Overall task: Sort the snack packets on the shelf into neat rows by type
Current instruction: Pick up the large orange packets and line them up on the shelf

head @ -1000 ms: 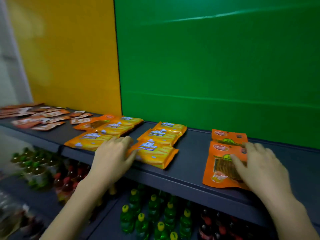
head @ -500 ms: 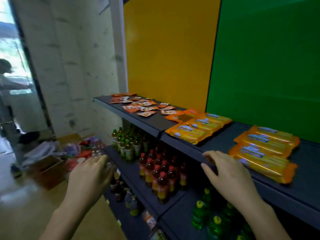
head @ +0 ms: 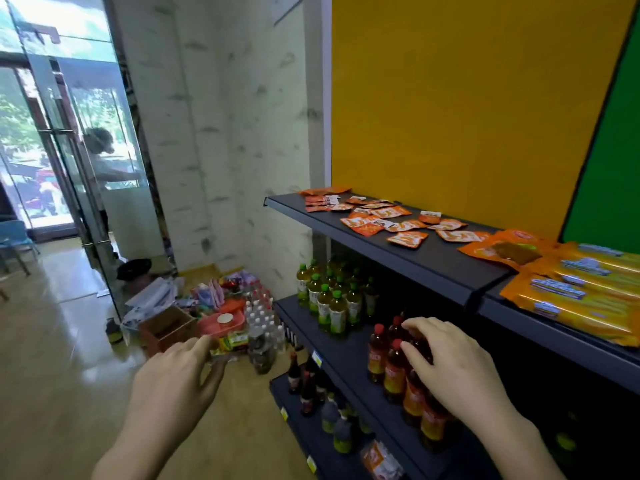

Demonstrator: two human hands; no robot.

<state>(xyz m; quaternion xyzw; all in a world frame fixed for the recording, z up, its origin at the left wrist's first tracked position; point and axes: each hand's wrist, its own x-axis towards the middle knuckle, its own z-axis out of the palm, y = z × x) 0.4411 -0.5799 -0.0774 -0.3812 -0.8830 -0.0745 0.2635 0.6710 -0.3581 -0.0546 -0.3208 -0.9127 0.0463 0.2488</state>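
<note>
Both hands are lowered since half a second ago, clear of the top shelf (head: 398,252). Left hand (head: 173,382) is held over the floor, fingers (head: 194,348) spread, nothing gripped. Right hand (head: 457,368) is seen before the red-capped bottles (head: 384,358) on the lower shelf, fingers loosely open, empty. Small orange packets (head: 384,220) are scattered on the top shelf; yellow packets (head: 581,289) are stacked to their right.

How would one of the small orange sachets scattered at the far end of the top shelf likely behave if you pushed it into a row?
The small orange sachets lie flat and thin on the top shelf, so one is probably light and should slide, not roll or tip. Several overlap, so a push may drag neighbours along. They look like soft film, likely floppy when lifted.
</note>
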